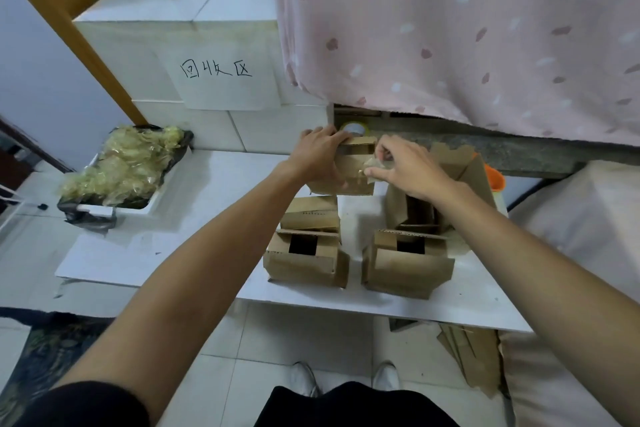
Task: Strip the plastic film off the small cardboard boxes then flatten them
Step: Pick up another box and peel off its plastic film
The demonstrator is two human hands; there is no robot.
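I am working on the small cardboard box [349, 175] at the middle of the frame, which is standing at the far edge of the white counter [166, 253]. My left hand [317, 152] is gripping its top and left side, fingers curled over the upper edge. My right hand [405, 166] is pinching a strip of plastic film [371, 163] between thumb and fingertips, right at the box's front face. I am judging this peel as only just beginning, since the strip is lying close against the cardboard. Just below, a collapsed box [311, 215] is lying on the counter. Nearer the bottom of the frame, a left upright box [306, 263] and a right upright box [407, 267] are standing with their shape intact, so neither is flattened yet; I cannot tell whether film is clinging to them. At the left of the frame a tray [100, 210] is holding a heap of stripped film [121, 163], and flattened cardboard [467, 354] is lying on the floor at lower right. I am therefore reading the job as well underway, with at least three boxes left to finish.
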